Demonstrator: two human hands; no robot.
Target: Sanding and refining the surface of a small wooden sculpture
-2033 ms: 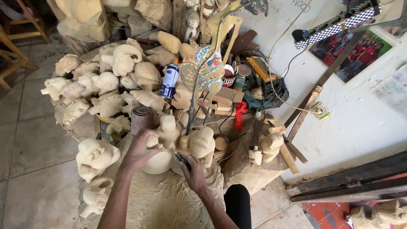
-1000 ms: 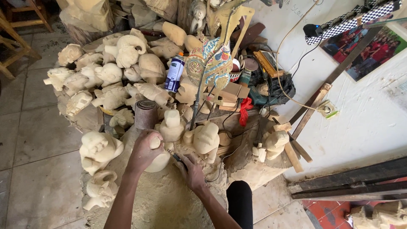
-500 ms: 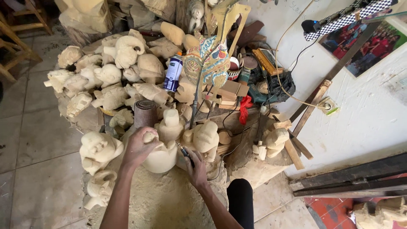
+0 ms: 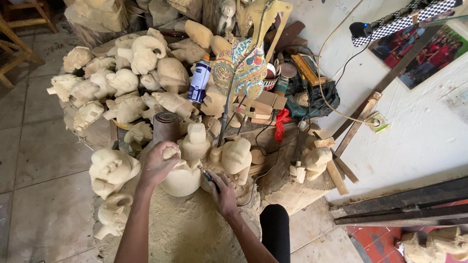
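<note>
Grip: left hand (image 4: pixel 158 163) cupped and pressed over the top of a pale wooden carving (image 4: pixel 183 178); right hand (image 4: pixel 223 192) pinched shut around a small dark-handled carving tool (image 4: pixel 208 176), its tip touching the carving's right side. The carving sits between both hands, at the near edge of the heap.

Heap of unfinished figures (image 4: pixel 124 92): raw, pale wood, rounded and lumpy, matt surfaces, piled close together across the upper left.

Work mound (image 4: pixel 190 229): coarse, sawdust-coloured, rough-grained, under the carving.

Tiled floor (image 4: pixel 39 165): smooth grey squares, left of the heap.

Painted figure (image 4: pixel 241 65): flat, ornate, many-coloured with gilt edging, upright on a thin stick behind the carving.

Sandpaper roll (image 4: pixel 166 127): brown, cylindrical, gritty, upright just behind the left hand.

Spray can (image 4: pixel 199 80): smooth metal cylinder, blue and white, standing among the figures.

Red cloth strip (image 4: pixel 281 124): limp, hanging near dark cables.
</note>
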